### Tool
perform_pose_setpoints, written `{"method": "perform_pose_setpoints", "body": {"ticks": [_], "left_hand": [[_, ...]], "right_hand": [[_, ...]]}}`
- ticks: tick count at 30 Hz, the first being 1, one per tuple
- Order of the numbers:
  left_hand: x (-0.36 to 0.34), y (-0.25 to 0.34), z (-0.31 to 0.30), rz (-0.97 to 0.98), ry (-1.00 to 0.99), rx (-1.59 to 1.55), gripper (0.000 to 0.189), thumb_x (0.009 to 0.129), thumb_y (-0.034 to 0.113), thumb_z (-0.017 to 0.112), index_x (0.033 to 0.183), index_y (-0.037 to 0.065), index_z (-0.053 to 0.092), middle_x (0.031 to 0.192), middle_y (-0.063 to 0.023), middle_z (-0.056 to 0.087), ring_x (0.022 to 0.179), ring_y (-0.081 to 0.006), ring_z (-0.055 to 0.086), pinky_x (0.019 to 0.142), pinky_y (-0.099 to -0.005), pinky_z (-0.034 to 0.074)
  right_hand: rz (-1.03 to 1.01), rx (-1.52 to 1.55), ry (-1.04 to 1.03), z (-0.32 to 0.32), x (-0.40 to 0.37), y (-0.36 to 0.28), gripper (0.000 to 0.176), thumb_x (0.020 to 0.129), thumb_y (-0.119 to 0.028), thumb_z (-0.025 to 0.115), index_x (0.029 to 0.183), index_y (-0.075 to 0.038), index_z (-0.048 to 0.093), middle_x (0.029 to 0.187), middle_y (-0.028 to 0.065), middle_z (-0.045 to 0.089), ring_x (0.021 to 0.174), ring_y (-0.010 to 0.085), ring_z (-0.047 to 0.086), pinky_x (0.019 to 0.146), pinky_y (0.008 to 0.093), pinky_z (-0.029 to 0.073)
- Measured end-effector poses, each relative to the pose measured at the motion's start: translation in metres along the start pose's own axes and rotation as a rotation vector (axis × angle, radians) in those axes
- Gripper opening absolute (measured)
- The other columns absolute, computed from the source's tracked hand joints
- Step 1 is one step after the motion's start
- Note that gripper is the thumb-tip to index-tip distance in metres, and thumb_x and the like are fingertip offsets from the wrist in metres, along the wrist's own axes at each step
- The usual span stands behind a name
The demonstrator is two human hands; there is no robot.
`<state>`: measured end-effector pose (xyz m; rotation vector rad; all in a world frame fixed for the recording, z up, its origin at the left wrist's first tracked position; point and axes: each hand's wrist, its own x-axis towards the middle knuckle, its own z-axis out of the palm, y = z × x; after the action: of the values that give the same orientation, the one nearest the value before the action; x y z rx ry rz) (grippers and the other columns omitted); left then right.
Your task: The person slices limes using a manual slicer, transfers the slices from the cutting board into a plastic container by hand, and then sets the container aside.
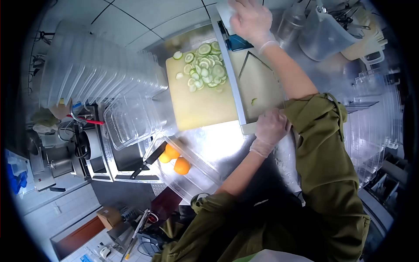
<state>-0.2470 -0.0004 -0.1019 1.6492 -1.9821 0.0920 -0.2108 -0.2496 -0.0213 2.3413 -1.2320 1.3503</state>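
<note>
A mandoline slicer (257,94) with a V-shaped blade lies across a cream cutting board (196,111). My gloved left hand (271,126) is closed on the slicer's near end. At the far end, my gloved right hand (252,21) is curled over a white piece beside a dark blue part (238,43); what sits under the fingers is hidden. Round green-rimmed slices (207,67) are heaped on the board just left of the slicer. A small green scrap (253,101) lies on the slicer's bed.
Left of the board stand stacked clear containers (104,65). A clear tray (203,163) holds oranges (181,166), and a black-handled knife (150,159) rests across its edge. A large clear jug (325,37) stands at the far right, with more clear containers (375,118) nearer.
</note>
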Motion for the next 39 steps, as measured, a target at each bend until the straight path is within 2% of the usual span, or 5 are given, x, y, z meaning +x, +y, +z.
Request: {"method": "perform_pose_setpoints", "body": {"ticks": [9, 13, 21, 29, 39], "left_hand": [[0.002, 0.005, -0.001, -0.119, 0.076, -0.034, 0.018, 0.068, 0.029, 0.065, 0.070, 0.013, 0.058, 0.066, -0.0044, 0.054, 0.062, -0.0222, 0.056, 0.054, -0.0366, 0.045], [0.003, 0.002, -0.002, -0.096, 0.104, -0.041, 0.013, 0.068, 0.026, 0.063, 0.068, 0.014, 0.058, 0.064, -0.0049, 0.056, 0.059, -0.0231, 0.057, 0.055, -0.0374, 0.047], [-0.007, -0.006, 0.017, -0.097, 0.211, -0.164, 0.023, 0.070, 0.033, 0.066, 0.069, 0.012, 0.059, 0.061, -0.0069, 0.054, 0.051, -0.0243, 0.055, 0.044, -0.0366, 0.044], [0.002, -0.004, -0.004, -0.065, 0.245, -0.150, 0.016, 0.065, 0.027, 0.067, 0.066, 0.013, 0.058, 0.062, -0.0034, 0.054, 0.059, -0.0203, 0.055, 0.051, -0.0339, 0.044], [-0.003, 0.004, -0.013, -0.222, 0.042, -0.072, 0.018, 0.067, 0.027, 0.065, 0.070, 0.011, 0.058, 0.068, -0.0044, 0.053, 0.064, -0.0207, 0.056, 0.054, -0.0347, 0.046]], "right_hand": [[0.142, 0.051, -0.408, 0.005, 0.016, 0.024, 0.059, 0.074, -0.055, 0.061, 0.115, -0.012, 0.060, 0.114, 0.0156, 0.061, 0.113, 0.0354, 0.051, 0.096, 0.0453, 0.043], [0.137, 0.015, -0.495, -0.060, -0.027, -0.009, 0.051, 0.074, -0.048, 0.063, 0.110, -0.012, 0.061, 0.112, 0.0155, 0.061, 0.112, 0.0335, 0.052, 0.092, 0.0463, 0.045], [0.031, -0.061, -0.083, -0.135, -0.108, -0.075, 0.032, 0.074, -0.027, 0.065, 0.100, -0.009, 0.063, 0.110, 0.0112, 0.060, 0.104, 0.0325, 0.055, 0.077, 0.0407, 0.050], [-0.022, -0.066, 0.049, -0.061, -0.053, -0.035, 0.023, 0.073, -0.017, 0.057, 0.094, -0.013, 0.067, 0.092, 0.0049, 0.065, 0.082, 0.0255, 0.062, 0.066, 0.0369, 0.051], [-0.139, -0.149, 0.141, -0.072, -0.087, -0.035, 0.035, 0.077, -0.020, 0.050, 0.108, -0.011, 0.063, 0.113, 0.0058, 0.061, 0.096, 0.0272, 0.056, 0.084, 0.0420, 0.041]]}}
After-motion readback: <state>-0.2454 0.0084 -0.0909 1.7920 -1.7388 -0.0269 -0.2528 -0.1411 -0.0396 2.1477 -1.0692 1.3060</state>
